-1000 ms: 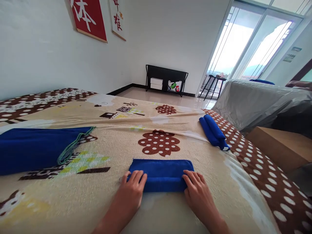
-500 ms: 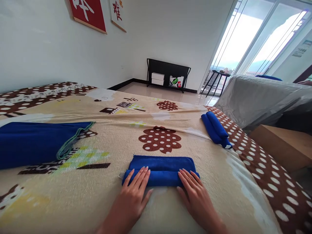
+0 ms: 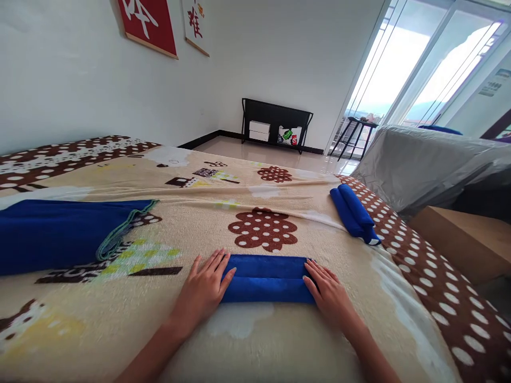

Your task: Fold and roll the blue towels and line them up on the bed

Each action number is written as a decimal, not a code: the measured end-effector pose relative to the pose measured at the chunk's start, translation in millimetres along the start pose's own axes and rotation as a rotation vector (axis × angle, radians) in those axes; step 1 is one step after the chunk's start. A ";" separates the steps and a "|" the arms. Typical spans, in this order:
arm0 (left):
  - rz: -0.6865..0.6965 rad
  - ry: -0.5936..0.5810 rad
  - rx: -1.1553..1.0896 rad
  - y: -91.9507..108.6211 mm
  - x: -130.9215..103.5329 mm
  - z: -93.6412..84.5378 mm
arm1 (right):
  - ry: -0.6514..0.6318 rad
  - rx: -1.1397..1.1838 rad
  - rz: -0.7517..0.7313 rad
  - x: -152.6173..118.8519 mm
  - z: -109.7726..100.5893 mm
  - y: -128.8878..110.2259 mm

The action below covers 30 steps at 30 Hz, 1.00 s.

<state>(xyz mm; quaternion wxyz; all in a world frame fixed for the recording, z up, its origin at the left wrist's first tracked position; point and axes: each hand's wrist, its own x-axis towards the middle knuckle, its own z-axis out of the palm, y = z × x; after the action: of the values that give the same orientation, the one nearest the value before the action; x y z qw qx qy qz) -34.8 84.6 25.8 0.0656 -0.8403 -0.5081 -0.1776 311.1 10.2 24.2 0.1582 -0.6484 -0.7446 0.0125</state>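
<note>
A folded blue cloth (image 3: pixel 268 279) lies flat in front of me, with a fold line running along its length. My left hand (image 3: pixel 207 279) rests on its left end, fingers stretched out toward the far edge and thumb apart. On the right end lies my right hand (image 3: pixel 325 284), palm down, its fingers extended over the edge. Whether the fingertips tuck under the cloth, I cannot tell. To the far right is another folded blue cloth (image 3: pixel 353 214), in a narrow bundle. A larger blue cloth (image 3: pixel 67 231) with a green stitched edge spreads at the left.
A patterned blanket (image 3: pixel 247 330) covers the bed, with a brown dotted border at right. Beyond it stand a black rack (image 3: pixel 275 119), a black stool (image 3: pixel 356 130) and a plastic-covered piece of furniture (image 3: pixel 423 159). A cardboard box (image 3: pixel 463 239) sits at the right.
Both hands have moved from the cloth's near edge outward and forward to its two ends. The cloth lies in about the same spot.
</note>
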 end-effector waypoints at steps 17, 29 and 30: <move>0.155 0.189 -0.037 22.7 -23.0 -12.2 | 0.205 0.067 -0.099 -15.6 -1.7 -25.2; 0.159 -0.125 0.001 59.6 5.9 -26.8 | 0.124 -0.108 -0.241 -5.6 9.9 -76.2; 0.228 -0.144 -0.029 63.4 8.6 -23.3 | 0.089 -0.093 -0.291 -1.1 12.7 -80.8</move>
<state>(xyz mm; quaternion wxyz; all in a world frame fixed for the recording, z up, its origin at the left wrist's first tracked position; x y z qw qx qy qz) 19.0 54.9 55.0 0.0363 -0.9040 -0.4101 -0.1155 230.4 -1.3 30.0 0.1611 -0.5400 -0.8228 -0.0738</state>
